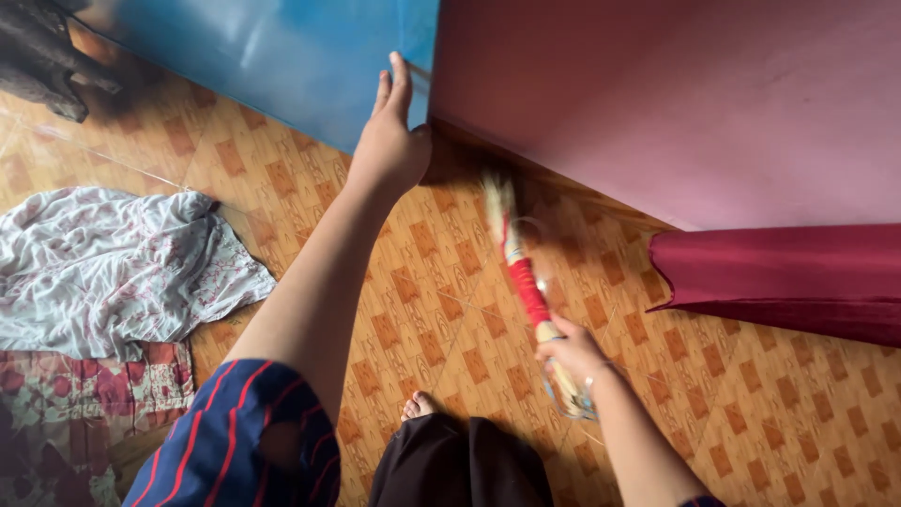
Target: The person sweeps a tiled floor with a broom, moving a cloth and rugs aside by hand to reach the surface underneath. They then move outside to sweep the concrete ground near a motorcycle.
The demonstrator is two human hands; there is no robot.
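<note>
Left hand was laid flat, fingers together, against blue panel; small broom was clamped in right hand

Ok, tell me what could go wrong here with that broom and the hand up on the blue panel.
The left hand leans on the edge of the blue panel; if the panel shifts, balance might go. The right hand swings the short broom fast enough to blur beside the maroon mattress, so the bristles may flick dust onto it. A bare foot stands close to the sweeping path and could get struck.
</note>
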